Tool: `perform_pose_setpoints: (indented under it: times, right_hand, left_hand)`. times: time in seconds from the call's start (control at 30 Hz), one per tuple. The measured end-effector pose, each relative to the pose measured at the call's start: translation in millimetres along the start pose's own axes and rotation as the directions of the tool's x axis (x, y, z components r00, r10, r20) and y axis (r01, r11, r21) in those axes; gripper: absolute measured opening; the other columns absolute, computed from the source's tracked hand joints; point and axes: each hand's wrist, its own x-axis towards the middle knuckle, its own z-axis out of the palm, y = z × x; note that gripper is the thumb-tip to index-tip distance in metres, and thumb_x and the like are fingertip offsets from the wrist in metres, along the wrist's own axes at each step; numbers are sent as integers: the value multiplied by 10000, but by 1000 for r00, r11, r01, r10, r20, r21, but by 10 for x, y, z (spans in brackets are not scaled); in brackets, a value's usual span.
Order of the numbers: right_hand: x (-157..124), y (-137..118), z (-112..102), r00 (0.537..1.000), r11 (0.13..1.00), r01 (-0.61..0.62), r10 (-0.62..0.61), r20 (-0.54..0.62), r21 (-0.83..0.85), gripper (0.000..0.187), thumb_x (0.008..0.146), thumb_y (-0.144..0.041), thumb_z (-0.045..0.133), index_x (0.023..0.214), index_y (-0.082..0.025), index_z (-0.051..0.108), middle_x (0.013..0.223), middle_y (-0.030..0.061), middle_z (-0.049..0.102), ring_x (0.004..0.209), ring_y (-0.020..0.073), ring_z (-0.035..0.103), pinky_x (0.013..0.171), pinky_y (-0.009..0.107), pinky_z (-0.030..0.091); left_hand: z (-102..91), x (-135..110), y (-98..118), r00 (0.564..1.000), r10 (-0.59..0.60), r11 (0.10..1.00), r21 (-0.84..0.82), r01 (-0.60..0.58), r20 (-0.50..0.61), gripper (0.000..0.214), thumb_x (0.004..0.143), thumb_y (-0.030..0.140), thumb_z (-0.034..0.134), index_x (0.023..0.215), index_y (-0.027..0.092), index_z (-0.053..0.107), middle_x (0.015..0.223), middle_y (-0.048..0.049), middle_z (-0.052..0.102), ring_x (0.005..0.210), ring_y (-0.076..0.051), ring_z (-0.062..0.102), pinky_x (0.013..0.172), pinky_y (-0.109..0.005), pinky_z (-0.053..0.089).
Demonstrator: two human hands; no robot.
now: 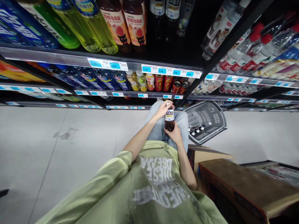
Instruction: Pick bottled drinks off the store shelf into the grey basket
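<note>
A dark tea bottle with a white and blue label is held upright in front of my knees. The fingers of my left hand are closed around its white cap at the top. Lower down, my right hand grips the base of the same bottle. To the right of my legs a grey shopping basket stands on the floor, with several dark, white-capped bottles lying in it.
Ahead are the drink shelves with price tags along their edges. Peach oolong bottles and dark bottles stand on the upper shelf. Cardboard boxes are stacked close on my right. Pale floor stretches to my left.
</note>
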Motion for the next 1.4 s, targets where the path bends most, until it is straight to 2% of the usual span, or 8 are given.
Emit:
perform_pose_setpoints:
  times: [0.23,0.87,1.0,1.1,1.17,1.27,1.33,1.4]
  right_hand:
    - [-7,-19,-9,1000,1000,-1,1,10,-8,731,779,-462,844,1404,-216,555,1263,117,773,1119,309,752,996,457,592]
    - [3,19,3,999,999,-32,32,6,-20,761,761,-474,856,1412,-222,555,1255,112,769,1116,327,749,999,480,590]
    - [14,37,-7,1000,1000,0,0,-10,5,717,759,-442,849,1383,-215,577,1253,108,756,1120,316,732,1013,473,584]
    - [32,67,-23,997,999,52,-51,-64,13,695,731,-421,857,1340,-194,610,1304,133,718,1212,317,678,1086,471,548]
    - [43,94,-27,994,997,53,-47,-103,57,747,702,-423,871,1354,-179,600,1310,145,705,1231,316,659,1102,469,538]
    - [53,128,-17,994,970,6,21,-111,241,801,662,-423,881,1365,-191,574,1207,108,734,1113,284,696,1015,437,576]
    - [54,135,-15,992,902,-39,88,-95,430,769,637,-401,881,1322,-217,584,1098,60,756,984,253,722,876,381,606]
    - [56,124,-33,985,776,-104,165,-41,623,709,645,-387,856,1287,-243,591,1012,24,771,823,228,735,651,306,576]
  left_hand:
    - [-7,-6,32,1000,-7,1000,-24,7,4,391,1012,548,587,1065,170,672,898,-76,775,799,-198,735,719,-294,564]
    - [18,2,7,1000,11,1000,-11,-12,-9,370,1006,544,597,1050,187,685,883,-61,777,785,-199,737,711,-298,565]
    - [27,6,14,1000,20,999,-32,-20,-14,354,983,525,658,1040,176,667,872,-62,775,787,-189,734,729,-294,569]
    - [32,10,33,1000,-7,997,-79,5,-24,362,916,490,755,1060,172,654,878,-59,780,810,-192,741,759,-303,577]
    - [33,10,56,998,-34,989,-148,27,-44,380,878,464,801,1067,172,646,888,-62,785,828,-199,753,772,-312,584]
    - [28,-1,105,994,-58,965,-261,33,-91,395,834,443,846,1043,179,639,853,-47,779,845,-216,778,766,-312,587]
    - [20,-18,147,989,-74,947,-319,29,-132,408,796,439,875,1022,189,645,811,-22,763,851,-222,791,762,-303,586]
    - [11,-41,189,982,-94,929,-370,26,-166,431,752,434,904,1014,197,657,781,-2,748,859,-227,799,768,-299,588]
